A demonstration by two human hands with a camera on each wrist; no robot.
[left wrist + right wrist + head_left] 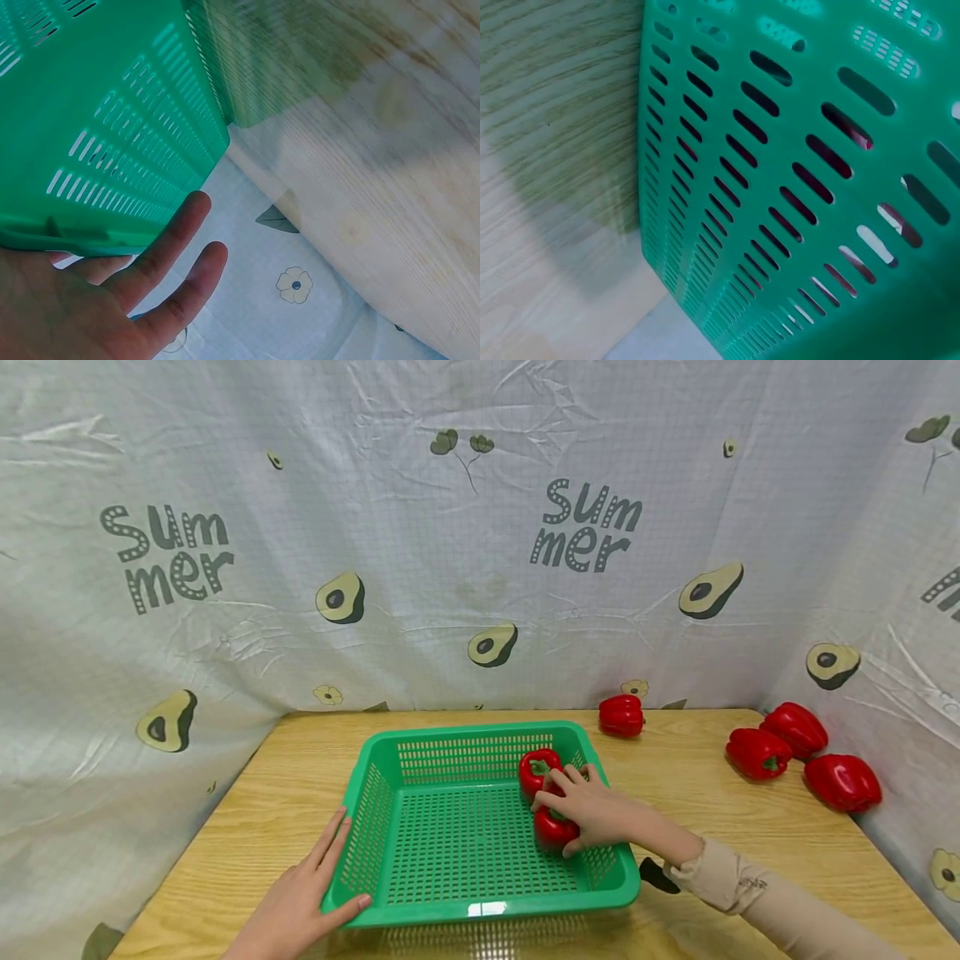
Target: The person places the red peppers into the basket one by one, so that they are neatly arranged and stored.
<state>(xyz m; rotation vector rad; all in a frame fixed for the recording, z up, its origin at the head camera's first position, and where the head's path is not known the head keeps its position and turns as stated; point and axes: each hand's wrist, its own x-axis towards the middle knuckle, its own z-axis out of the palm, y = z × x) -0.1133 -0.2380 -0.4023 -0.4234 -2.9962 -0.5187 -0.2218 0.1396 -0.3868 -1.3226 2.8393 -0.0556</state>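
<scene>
A green slotted basket (480, 914) sits on the wooden table, and its left side wall (112, 112) fills much of the left wrist view. My left hand (296, 893) rests at its front left corner, fingers extended along the outside and thumb over the rim. Inside, against the right wall, one red bell pepper (537, 767) stands stem up. Just in front of it, my right hand (600, 810) reaches over the rim and grips another red bell pepper (551, 832), covering part of it. From the right wrist, the basket's outer wall (727, 150) hides the hand; red shows through the slots.
One more red bell pepper (621, 716) lies at the table's back edge, behind the basket's right corner. Several others, including a front one (843, 782), lie at the table's right. A printed cloth (420, 568) hangs behind the table (675, 760). A black object (658, 876) lies under the right forearm.
</scene>
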